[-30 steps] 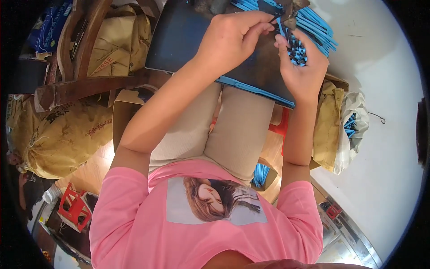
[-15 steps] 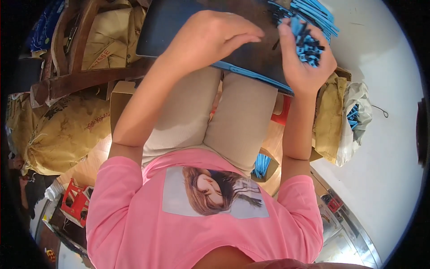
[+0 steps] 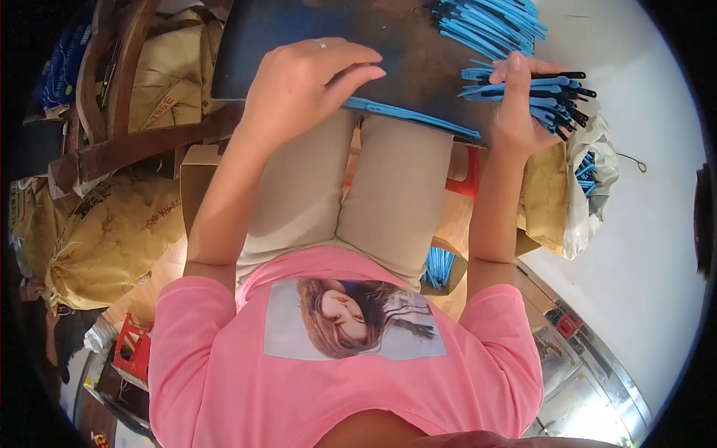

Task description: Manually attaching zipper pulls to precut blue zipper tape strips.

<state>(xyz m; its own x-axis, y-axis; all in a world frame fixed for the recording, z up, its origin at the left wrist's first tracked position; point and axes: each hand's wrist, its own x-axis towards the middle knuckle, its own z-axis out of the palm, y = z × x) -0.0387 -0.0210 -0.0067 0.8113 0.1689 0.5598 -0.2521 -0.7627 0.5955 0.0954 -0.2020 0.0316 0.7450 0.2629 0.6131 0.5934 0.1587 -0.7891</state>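
Note:
A bundle of thin blue and black plastic sticks, some with small holes at their ends, lies across my right hand, its thumb pressed over them. My left hand hovers over the near left part of a dark tabletop. Its thumb and forefinger curve toward each other with a gap between them, and nothing shows in it. Along the table's near edge lie a few blue sticks. A larger pile of blue sticks covers the far right corner, just beyond my right hand.
A white plastic bag with more blue sticks stands beside a brown paper sack on the right. Below my right thigh, a cardboard box holds blue sticks. At left are a wooden chair frame and a stuffed tan sack.
My right hand has turned, so the bundle now lies sideways and its ends point right. My left hand has moved left and a little toward me, away from the right hand.

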